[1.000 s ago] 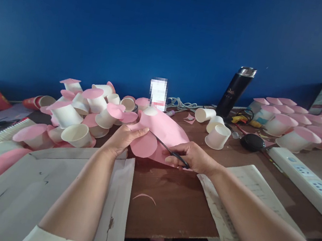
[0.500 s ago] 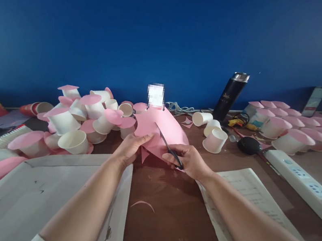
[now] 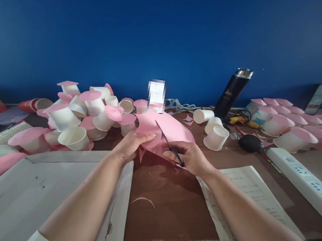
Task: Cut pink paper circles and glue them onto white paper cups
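Note:
A sheet of pink paper (image 3: 175,126) is held up over the table, its left side pinched by my left hand (image 3: 132,143), thumb on top. My right hand (image 3: 190,157) grips a pair of scissors (image 3: 172,146) with dark handles. One blade lies across the face of the paper, pointing up and left. A pointed pink flap (image 3: 140,155) hangs below the sheet near my left fingers. On the table in front of me lies a thin curved pink offcut (image 3: 144,200).
White paper cups with pink discs (image 3: 92,100) crowd the left; more pink-topped cups (image 3: 297,135) stand at right. Three plain cups (image 3: 216,138), a black flask (image 3: 232,93), a power strip (image 3: 303,175), and a black mouse-like object (image 3: 250,143) lie between. A printed sheet (image 3: 246,200) is under my right forearm.
The pink sheet has tipped flatter, and its right edge reaches a little farther right. Both hands keep their hold; the view has shifted slightly.

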### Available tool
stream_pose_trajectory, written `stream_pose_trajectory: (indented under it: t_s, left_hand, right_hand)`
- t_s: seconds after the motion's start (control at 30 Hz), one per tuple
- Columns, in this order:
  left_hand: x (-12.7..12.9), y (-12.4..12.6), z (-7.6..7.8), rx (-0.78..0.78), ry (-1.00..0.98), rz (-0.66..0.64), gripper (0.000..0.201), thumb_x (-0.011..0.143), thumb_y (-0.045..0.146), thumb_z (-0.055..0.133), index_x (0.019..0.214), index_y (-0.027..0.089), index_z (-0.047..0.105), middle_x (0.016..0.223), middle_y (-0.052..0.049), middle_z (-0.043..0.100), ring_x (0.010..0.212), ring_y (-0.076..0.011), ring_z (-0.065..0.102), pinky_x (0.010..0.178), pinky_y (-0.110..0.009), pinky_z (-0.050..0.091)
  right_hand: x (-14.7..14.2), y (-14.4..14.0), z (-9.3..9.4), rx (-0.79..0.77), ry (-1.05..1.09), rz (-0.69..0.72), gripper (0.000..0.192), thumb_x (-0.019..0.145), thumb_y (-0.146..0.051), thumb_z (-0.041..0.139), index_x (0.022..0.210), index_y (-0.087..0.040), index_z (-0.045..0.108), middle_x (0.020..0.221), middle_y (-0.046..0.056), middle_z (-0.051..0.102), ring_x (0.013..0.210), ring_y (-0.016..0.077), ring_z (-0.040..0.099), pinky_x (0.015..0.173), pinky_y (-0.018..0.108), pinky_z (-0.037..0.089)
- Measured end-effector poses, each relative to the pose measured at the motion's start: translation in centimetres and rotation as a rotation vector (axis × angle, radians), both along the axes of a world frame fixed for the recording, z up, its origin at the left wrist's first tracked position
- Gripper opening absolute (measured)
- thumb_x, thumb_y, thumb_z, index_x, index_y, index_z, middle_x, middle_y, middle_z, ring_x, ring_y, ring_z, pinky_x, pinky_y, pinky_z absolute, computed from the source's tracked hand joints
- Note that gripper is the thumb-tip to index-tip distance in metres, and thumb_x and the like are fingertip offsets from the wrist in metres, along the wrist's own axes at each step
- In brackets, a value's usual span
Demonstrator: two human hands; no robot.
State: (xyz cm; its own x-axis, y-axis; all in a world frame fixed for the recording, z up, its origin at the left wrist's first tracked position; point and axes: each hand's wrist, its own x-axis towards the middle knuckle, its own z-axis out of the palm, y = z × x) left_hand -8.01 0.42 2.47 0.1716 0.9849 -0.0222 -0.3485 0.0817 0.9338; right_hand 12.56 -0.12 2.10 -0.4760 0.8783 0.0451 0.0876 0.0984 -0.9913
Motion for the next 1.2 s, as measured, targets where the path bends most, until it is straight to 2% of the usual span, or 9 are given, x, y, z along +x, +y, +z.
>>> stream_pose_trajectory:
  t_s: [0.17,0.4,0.53,0.7,1.03,1.2]
  left_hand:
    - [0.2,-0.1,0.3,0.02,-0.003,0.028,0.05,0.069,0.032,0.078,0.113,0.011,0.066,0.11,-0.013,0.07,0.102,-0.028,0.065,0.095,-0.042,0.047]
    - [0.0,0.5,-0.4,0.064,0.063,0.202,0.044,0.066,0.04,0.08,0.099,0.012,0.071,0.087,-0.009,0.074,0.083,-0.0244,0.068,0.083,-0.037,0.05]
    - [-0.1,0.6,-0.4,0.068,0.093,0.194,0.045,0.065,0.041,0.08,0.098,0.012,0.072,0.085,-0.009,0.074,0.08,-0.0248,0.068,0.078,-0.037,0.051]
    - [-0.4,0.4,-0.1,0.092,0.13,0.178,0.048,0.066,0.042,0.079,0.105,0.013,0.071,0.091,-0.01,0.074,0.083,-0.0254,0.068,0.081,-0.038,0.05]
    - [-0.7,0.4,0.2,0.081,0.14,0.153,0.046,0.066,0.04,0.08,0.102,0.012,0.071,0.092,-0.01,0.074,0.086,-0.0253,0.068,0.087,-0.039,0.049]
    - [-1.1,0.5,0.1,0.066,0.135,0.132,0.046,0.065,0.04,0.08,0.1,0.012,0.071,0.091,-0.01,0.074,0.089,-0.0257,0.068,0.088,-0.039,0.049]
  right_hand:
    - [0.0,-0.1,0.2,0.018,-0.012,-0.003,0.055,0.067,-0.049,0.078,0.101,-0.007,0.072,0.055,-0.002,0.052,0.05,0.0082,0.044,0.045,0.023,0.036]
    - [0.0,-0.1,-0.2,-0.022,-0.042,0.032,0.057,0.067,-0.048,0.078,0.108,-0.01,0.07,0.059,-0.002,0.055,0.052,0.009,0.048,0.047,0.022,0.041]
    - [-0.1,-0.2,0.2,-0.028,-0.036,0.05,0.056,0.068,-0.049,0.077,0.104,-0.008,0.071,0.057,-0.002,0.054,0.051,0.0085,0.046,0.046,0.022,0.039]
    - [-0.1,-0.3,0.5,-0.009,-0.035,0.052,0.056,0.067,-0.051,0.077,0.099,-0.006,0.071,0.056,-0.002,0.053,0.051,0.0087,0.046,0.047,0.023,0.039]
    - [-0.2,-0.3,0.5,-0.003,-0.053,0.025,0.061,0.065,-0.054,0.076,0.103,-0.006,0.072,0.053,-0.002,0.052,0.05,0.0087,0.043,0.047,0.024,0.037]
    - [-0.1,-0.3,0.5,0.025,-0.058,0.058,0.057,0.067,-0.054,0.075,0.098,-0.006,0.073,0.053,-0.002,0.05,0.05,0.0083,0.042,0.047,0.024,0.036]
